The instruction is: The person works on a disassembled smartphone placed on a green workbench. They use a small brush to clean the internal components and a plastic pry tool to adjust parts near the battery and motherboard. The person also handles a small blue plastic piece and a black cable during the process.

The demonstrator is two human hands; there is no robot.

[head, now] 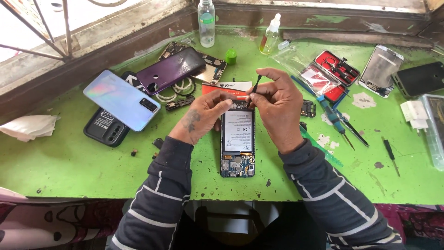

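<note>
We held a thin black tool [255,84] pinched in the right hand [277,104] fingers; the left hand [203,115] fingers pressed together beside it. Just below them lay the opened phone [237,143] on the worktop [69,162]: light, stiff, fragile, best gripped at its edges.

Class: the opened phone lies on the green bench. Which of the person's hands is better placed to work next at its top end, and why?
Probably the right hand: it pinches a thin black tool over the top of the opened phone. The left hand holds no tool and rests beside that end.
</note>
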